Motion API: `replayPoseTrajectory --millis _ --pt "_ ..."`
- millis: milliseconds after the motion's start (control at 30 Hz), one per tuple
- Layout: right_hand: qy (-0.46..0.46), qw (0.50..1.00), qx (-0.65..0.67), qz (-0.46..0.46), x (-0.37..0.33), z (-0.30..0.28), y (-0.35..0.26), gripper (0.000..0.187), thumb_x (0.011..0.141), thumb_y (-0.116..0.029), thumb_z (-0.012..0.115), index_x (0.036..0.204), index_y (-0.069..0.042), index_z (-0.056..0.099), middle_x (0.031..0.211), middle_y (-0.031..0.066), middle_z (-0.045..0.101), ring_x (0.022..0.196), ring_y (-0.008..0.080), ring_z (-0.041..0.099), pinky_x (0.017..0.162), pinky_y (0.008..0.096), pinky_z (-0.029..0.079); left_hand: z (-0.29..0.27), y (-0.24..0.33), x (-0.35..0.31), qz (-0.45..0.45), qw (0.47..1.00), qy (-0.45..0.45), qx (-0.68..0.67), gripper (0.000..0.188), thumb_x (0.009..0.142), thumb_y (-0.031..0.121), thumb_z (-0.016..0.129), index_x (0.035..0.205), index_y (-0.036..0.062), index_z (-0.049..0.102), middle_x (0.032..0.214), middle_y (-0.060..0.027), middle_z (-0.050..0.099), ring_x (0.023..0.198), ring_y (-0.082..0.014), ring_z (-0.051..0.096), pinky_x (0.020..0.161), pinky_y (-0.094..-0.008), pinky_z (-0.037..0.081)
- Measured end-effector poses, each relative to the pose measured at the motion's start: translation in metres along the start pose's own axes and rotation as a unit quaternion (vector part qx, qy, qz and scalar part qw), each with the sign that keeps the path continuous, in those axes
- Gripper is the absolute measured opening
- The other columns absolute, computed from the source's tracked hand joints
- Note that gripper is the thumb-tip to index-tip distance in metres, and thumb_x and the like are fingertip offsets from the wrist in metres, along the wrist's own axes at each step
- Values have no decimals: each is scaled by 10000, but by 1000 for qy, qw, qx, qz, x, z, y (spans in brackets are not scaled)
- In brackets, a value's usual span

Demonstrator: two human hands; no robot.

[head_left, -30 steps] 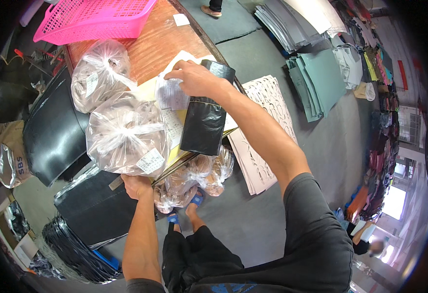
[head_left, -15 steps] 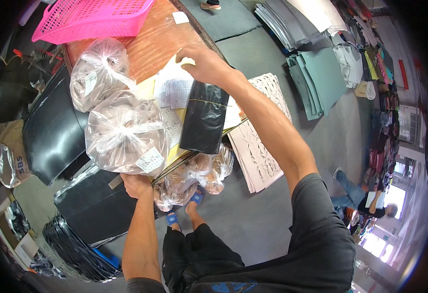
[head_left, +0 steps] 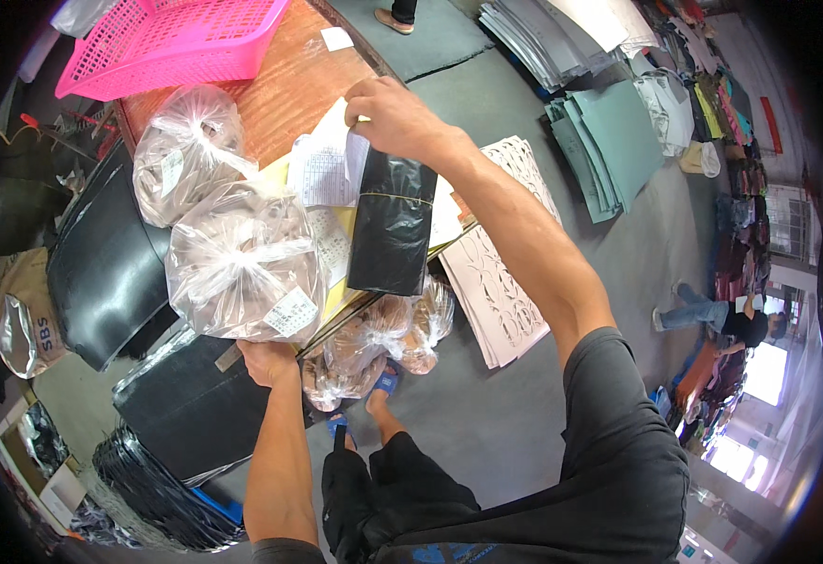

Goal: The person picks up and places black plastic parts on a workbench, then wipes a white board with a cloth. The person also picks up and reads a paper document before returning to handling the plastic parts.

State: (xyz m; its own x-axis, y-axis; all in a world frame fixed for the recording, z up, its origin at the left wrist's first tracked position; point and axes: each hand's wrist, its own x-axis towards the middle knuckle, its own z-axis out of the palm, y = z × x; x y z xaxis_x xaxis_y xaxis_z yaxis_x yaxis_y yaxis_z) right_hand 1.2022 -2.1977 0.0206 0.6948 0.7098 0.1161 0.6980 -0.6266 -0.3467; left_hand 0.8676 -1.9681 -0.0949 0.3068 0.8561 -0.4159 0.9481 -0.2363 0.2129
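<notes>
My right hand (head_left: pixel 395 117) reaches across the table with its fingers closed on the upper corner of some printed paper sheets (head_left: pixel 322 172). Just below it lies a black plastic-wrapped bundle (head_left: pixel 393 230) with a thin band round it. My left hand (head_left: pixel 267 361) is at the near table edge, against the underside of a large knotted clear plastic bag (head_left: pixel 242 254); its fingers are hidden. A white label (head_left: pixel 289 311) is stuck on that bag. Behind it sits a second knotted clear bag (head_left: pixel 186 155). Yellow sheets (head_left: pixel 334 299) lie partly under the papers and the bundle.
A pink plastic basket (head_left: pixel 172 47) stands on the wooden table (head_left: pixel 313 80). Filled clear bags (head_left: pixel 374 334) rest below the near edge, close to my feet. Pink cut-out sheets (head_left: pixel 496 291) are to the right, with green sheets (head_left: pixel 618 141) beyond. Another person (head_left: pixel 745 324) walks far right.
The papers' corner has been raised a little, with my right hand now curled more tightly over it. My left hand stays by the bag. The far person has moved.
</notes>
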Motion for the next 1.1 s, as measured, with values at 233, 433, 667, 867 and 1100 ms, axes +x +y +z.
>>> replayPoseTrajectory --millis 233,433,667,867,1100 --pt "200 957 205 52 -12 -61 -19 93 910 -29 672 988 -25 723 1120 111 748 1016 225 727 893 331 575 -3 2 -3 -5 1000 4 -29 579 896 586 591 1245 124 602 1169 -200 713 1088 -426 668 898 -520 515" --pt "360 869 327 86 -82 -123 -53 161 913 14 624 1061 24 686 949 90 714 836 127 679 716 259 537 -6 0 -6 42 999 2 -15 617 928 615 528 1251 93 591 1200 -207 698 1109 -432 654 922 -517 509" --pt "324 719 562 248 -275 -70 -142 222 910 3 534 1087 27 666 947 53 654 835 119 600 752 260 503 4 -8 6 51 998 -4 -47 659 1007 623 351 1221 54 606 1251 -232 674 1153 -447 633 950 -537 493" --pt "268 636 588 421 -418 -28 -269 232 959 -17 575 1167 55 647 1030 79 687 887 116 642 813 272 534 14 -26 31 137 958 -62 -243 694 1063 522 307 1185 -97 598 1203 -365 639 1141 -544 577 982 -541 445" --pt "279 645 587 402 -454 -28 -368 276 946 -54 646 1198 58 657 1041 52 685 895 93 620 803 242 504 -104 -148 -105 128 752 -404 -504 564 1075 569 400 1068 55 633 957 -51 673 849 -150 622 752 -299 497"
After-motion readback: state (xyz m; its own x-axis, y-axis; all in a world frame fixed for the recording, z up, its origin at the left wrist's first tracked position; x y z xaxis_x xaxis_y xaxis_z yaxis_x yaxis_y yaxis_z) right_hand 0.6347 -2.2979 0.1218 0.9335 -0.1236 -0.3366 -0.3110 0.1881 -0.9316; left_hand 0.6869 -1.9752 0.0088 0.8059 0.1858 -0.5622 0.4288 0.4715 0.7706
